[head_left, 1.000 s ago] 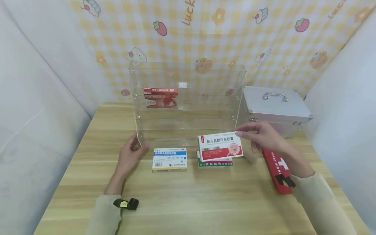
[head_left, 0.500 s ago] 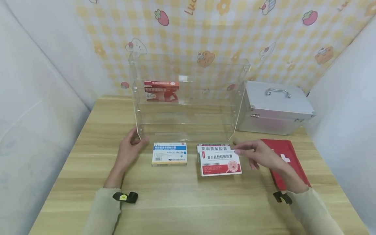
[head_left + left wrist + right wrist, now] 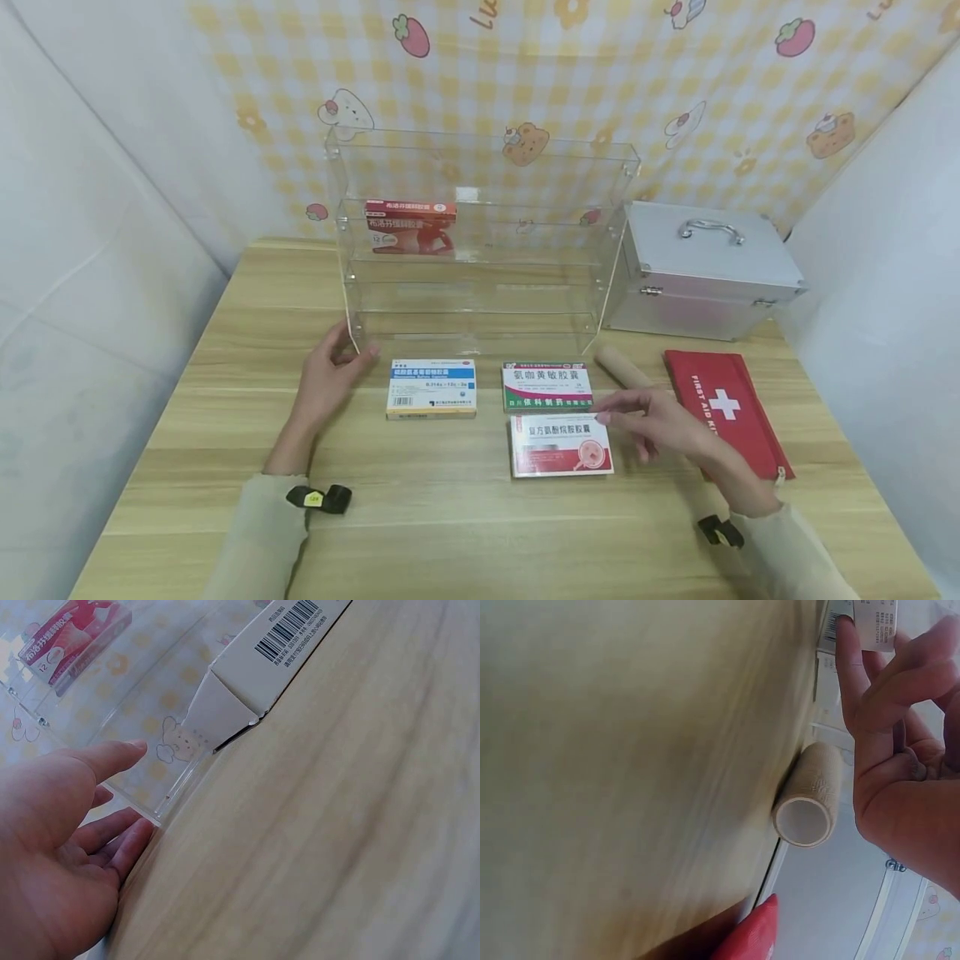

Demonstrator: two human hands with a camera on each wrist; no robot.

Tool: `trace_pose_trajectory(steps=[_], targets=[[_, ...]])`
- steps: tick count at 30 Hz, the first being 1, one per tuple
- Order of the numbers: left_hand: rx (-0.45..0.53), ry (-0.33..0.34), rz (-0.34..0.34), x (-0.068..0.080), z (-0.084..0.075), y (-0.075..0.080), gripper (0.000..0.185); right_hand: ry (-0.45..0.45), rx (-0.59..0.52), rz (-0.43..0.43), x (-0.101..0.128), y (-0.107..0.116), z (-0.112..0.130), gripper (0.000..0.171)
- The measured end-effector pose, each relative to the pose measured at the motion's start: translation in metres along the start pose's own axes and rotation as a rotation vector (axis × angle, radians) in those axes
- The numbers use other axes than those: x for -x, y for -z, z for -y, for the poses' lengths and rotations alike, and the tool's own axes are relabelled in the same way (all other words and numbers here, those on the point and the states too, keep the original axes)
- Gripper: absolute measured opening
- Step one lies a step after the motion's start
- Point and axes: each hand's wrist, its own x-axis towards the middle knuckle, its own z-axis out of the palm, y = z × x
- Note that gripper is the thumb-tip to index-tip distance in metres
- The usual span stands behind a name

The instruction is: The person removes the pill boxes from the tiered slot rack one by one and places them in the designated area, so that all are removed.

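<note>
My right hand (image 3: 660, 423) pinches a white and red medicine box (image 3: 562, 460) by its right end, face up and low over the table. Just behind it lies a green and white medicine box (image 3: 547, 387). A blue and white medicine box (image 3: 432, 387) lies further left. My left hand (image 3: 330, 379) holds the lower left side panel of a clear acrylic shelf rack (image 3: 480, 343); in the left wrist view its thumb (image 3: 124, 756) reaches over the panel edge with the fingers on the outer side. A red medicine box (image 3: 410, 233) stands on an upper tier of the rack.
Beside the rack at right stands a silver metal case (image 3: 705, 283). A red first aid pouch (image 3: 726, 400) lies in front of it. Behind my right hand lies a beige roll (image 3: 806, 802). A checked cloth (image 3: 480, 83) hangs behind the rack.
My right hand has brought the white and red box down and toward me, from overlapping the green box to in front of it. The left hand stays at the rack.
</note>
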Motion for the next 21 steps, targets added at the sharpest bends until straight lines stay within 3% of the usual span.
trace_pose_trajectory(steps=[6, 14, 21], targets=[[0.004, 0.003, 0.004, 0.001, -0.005, 0.001, 0.068, -0.003, -0.001, -0.005, 0.001, -0.001, -0.005, 0.032], [-0.004, -0.006, 0.016, 0.012, -0.040, 0.003, 0.065, 0.032, 0.087, -0.050, -0.001, -0.005, -0.003, 0.028], [-0.007, -0.011, 0.015, 0.012, -0.042, 0.004, 0.064, 0.071, 0.097, -0.053, -0.004, -0.009, -0.005, 0.026]])
